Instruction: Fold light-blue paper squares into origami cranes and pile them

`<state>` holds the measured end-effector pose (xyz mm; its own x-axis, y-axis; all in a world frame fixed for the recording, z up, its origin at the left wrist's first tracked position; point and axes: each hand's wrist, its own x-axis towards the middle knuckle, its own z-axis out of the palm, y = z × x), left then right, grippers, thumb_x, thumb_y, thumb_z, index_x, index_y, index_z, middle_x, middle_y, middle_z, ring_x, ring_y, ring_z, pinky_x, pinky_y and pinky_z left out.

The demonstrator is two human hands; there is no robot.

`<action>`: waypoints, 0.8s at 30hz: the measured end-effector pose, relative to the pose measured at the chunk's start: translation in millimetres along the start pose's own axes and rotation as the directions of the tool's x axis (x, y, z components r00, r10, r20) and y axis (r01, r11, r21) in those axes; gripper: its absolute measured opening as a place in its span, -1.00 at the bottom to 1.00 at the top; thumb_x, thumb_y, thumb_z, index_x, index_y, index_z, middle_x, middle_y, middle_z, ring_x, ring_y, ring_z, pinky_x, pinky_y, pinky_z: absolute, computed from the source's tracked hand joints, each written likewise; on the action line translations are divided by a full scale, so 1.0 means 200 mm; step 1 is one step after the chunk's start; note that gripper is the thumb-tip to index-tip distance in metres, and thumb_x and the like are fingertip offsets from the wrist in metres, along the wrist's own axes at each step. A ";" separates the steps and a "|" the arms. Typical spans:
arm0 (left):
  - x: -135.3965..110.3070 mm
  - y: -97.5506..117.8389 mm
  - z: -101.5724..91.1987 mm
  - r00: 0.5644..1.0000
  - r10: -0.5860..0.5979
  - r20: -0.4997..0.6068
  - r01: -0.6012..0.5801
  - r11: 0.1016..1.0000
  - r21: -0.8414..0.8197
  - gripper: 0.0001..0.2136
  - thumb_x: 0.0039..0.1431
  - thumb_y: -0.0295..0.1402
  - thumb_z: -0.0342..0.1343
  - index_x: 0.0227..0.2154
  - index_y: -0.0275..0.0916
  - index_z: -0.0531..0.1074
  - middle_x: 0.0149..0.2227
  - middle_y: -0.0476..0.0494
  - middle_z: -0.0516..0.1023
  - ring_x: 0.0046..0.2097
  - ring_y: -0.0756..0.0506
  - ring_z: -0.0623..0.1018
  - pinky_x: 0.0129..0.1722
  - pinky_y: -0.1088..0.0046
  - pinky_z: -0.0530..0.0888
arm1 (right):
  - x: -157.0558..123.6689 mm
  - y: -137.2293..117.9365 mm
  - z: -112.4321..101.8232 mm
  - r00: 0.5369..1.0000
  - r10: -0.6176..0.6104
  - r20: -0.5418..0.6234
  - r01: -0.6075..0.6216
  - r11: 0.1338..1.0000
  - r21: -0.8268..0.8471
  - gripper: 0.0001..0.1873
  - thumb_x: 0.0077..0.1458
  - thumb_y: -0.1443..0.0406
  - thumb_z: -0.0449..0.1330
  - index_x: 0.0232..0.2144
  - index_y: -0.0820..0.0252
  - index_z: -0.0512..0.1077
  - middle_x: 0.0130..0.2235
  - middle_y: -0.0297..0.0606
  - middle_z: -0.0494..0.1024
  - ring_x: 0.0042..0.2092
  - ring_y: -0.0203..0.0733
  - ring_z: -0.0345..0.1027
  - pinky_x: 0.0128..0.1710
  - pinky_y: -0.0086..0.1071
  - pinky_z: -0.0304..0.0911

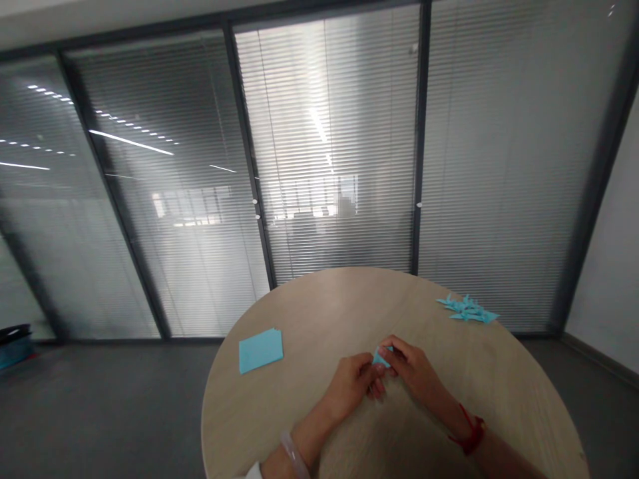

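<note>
A small piece of folded light-blue paper [380, 359] is pinched between my two hands above the round table. My left hand [352, 380] grips its left side, fingers closed. On the other side my right hand [409, 368] holds the paper between thumb and fingers. Much of the paper is hidden behind my fingers, so its exact folded shape does not show. Left of my hands lies a stack of light-blue paper sheets [260, 350]. Several folded blue paper figures [469, 309], pointed like origami cranes, are heaped near the table's far right edge.
The round wooden table [344, 299] has a curved edge all around. Behind it stands a glass partition with blinds [329, 146] and dark frames. A dark bin-like container [14, 344] is on the floor at the far left.
</note>
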<state>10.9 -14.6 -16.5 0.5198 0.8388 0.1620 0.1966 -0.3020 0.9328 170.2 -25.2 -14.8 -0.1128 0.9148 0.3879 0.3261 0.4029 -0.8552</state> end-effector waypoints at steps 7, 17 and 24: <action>0.00 0.01 -0.01 0.993 0.015 -0.113 -0.014 1.000 0.008 -0.70 0.13 -0.16 -0.03 -0.53 -0.28 0.38 -0.61 -0.03 0.42 -0.58 0.00 0.39 -0.53 0.51 0.34 | -0.01 0.00 0.01 1.000 0.009 -0.003 -0.009 0.998 0.058 -0.65 0.09 0.01 0.04 -0.50 0.15 0.26 -0.60 -0.44 0.29 -0.53 -0.31 0.21 -0.52 -0.46 0.13; 0.01 -0.02 0.00 0.991 0.012 -0.132 -0.014 1.000 -0.009 -0.67 0.12 -0.10 -0.01 -0.54 -0.27 0.36 -0.61 -0.05 0.43 -0.58 0.00 0.41 -0.54 0.51 0.34 | -0.01 0.01 -0.01 1.000 0.001 -0.008 -0.002 0.996 -0.093 -0.60 0.12 0.02 -0.02 -0.61 0.13 0.19 -0.65 -0.45 0.27 -0.57 -0.32 0.18 -0.53 -0.46 0.07; 0.01 -0.01 0.00 0.991 0.014 -0.130 -0.022 0.998 -0.059 -0.64 0.10 -0.04 0.02 -0.52 -0.27 0.36 -0.59 -0.06 0.46 -0.58 0.00 0.42 -0.54 0.51 0.36 | 0.00 0.03 0.00 1.000 0.012 0.010 -0.012 1.000 -0.029 -0.60 0.12 0.01 0.01 -0.59 0.14 0.23 -0.65 -0.45 0.28 -0.57 -0.33 0.18 -0.53 -0.46 0.10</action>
<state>12.4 -12.8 -17.4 0.4099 0.8863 0.2156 0.1354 -0.2928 0.9465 172.7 -22.5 -19.5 -0.1182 0.9199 0.3739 0.3545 0.3908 -0.8495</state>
